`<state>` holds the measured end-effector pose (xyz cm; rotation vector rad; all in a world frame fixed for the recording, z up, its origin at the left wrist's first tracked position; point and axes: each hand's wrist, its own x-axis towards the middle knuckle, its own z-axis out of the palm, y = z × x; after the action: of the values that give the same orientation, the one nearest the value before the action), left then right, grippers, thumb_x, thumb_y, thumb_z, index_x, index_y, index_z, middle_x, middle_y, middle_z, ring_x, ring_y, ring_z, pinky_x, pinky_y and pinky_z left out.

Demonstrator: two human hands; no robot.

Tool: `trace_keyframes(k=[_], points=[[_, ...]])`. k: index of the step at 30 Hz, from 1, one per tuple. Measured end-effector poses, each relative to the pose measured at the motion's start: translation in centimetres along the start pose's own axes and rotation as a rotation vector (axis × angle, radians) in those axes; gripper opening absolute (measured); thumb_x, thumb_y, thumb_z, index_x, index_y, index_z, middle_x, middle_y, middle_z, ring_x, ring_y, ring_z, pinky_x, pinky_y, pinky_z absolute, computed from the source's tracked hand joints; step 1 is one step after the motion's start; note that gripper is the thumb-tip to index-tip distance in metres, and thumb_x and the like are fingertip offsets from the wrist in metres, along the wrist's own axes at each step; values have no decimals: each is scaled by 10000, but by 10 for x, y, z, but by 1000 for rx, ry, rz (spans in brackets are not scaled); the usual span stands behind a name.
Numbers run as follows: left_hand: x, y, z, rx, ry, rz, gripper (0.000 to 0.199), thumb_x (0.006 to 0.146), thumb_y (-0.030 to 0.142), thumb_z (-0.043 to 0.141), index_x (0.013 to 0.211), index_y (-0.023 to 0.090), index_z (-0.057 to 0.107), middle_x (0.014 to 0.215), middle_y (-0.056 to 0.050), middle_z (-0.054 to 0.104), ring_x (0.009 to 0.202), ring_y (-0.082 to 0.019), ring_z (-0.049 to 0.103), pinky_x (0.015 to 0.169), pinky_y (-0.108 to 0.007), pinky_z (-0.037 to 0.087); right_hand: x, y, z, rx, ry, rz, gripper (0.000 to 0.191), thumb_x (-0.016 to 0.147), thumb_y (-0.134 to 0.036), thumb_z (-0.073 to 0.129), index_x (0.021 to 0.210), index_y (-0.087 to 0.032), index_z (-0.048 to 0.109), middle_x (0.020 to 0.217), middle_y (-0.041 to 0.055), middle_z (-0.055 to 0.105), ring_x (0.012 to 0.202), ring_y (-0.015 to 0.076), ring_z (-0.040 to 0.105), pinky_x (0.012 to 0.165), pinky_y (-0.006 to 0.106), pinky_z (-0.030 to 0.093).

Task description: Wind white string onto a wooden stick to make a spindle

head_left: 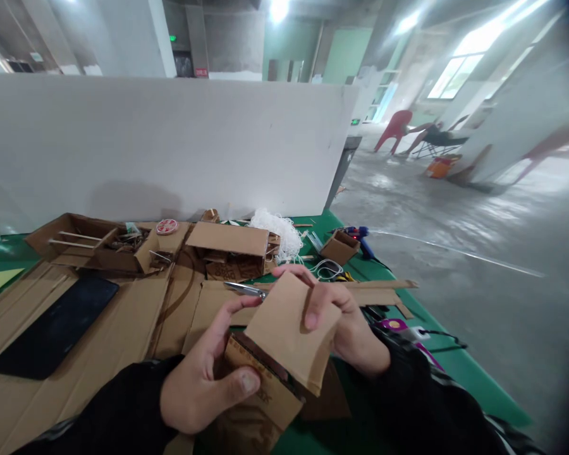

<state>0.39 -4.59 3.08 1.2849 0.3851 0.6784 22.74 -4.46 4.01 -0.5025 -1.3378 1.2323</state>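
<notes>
Left hand: wrapped round the brown printed cardboard box, thumb flat on its near face; we'd keep this grip firm but light, so the thin wall doesn't buckle.
Right hand: pinching the plain tan folded cardboard panel, thumb on top, fingers behind; we'd hold it nr the middle, for ctrl of the whole edge.
Box position: low centre, over the green tabletop; can't tell if its base rests there.
Panel position: tilted, just above the box's open edge; a dark gap shows btwn; can't tell if they touch at the far end.
Alignment: we'd match one corner 1st, then swing the rest level; check the fold sits square, no overhang.
Tools: steel-bladed scissors lie just beyond our hands, blue glue gun farther R; we'd keep our knuckles off the blades.
</notes>
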Motion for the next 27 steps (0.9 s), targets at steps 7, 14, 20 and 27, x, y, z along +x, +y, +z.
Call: trace_keyframes(k=[7, 14, 20, 27], points=[[-7, -3, 0, 152, 16, 71, 750, 882, 336, 627, 1475, 348, 168, 1448, -86, 434, 1273, -268, 474, 1034, -361, 388, 0, 16, 6, 72, -38, 77, 183, 869, -255, 674, 695, -245, 731, 1301, 56, 572, 1144, 222, 560, 962, 403, 427], [-10, -3, -6, 332, 30, 63, 680, 865, 278, 651, 1437, 365, 294, 1445, -48, 444, 1294, -255, 449, 1044, -317, 383, -1, 18, 5, 78, -54, 54, 149, 857, -281, 690, 723, -262, 751, 1295, 59, 578, 1169, 229, 545, 976, 418, 422], [-15, 2, -7, 477, 67, 61, 548, 841, 267, 672, 1348, 322, 471, 1305, -56, 551, 1134, -248, 560, 951, -292, 454, -1, 15, 8, 71, -35, 80, 198, 850, -267, 696, 658, -233, 726, 1276, 49, 595, 1134, 217, 569, 986, 412, 422], [-12, 1, -8, 476, 64, 83, 517, 865, 247, 639, 1341, 363, 474, 1301, -34, 547, 1137, -242, 540, 962, -298, 440, -1, 15, 8, 64, -21, 71, 195, 837, -260, 710, 645, -227, 713, 1267, 45, 603, 1108, 210, 587, 964, 407, 444]])
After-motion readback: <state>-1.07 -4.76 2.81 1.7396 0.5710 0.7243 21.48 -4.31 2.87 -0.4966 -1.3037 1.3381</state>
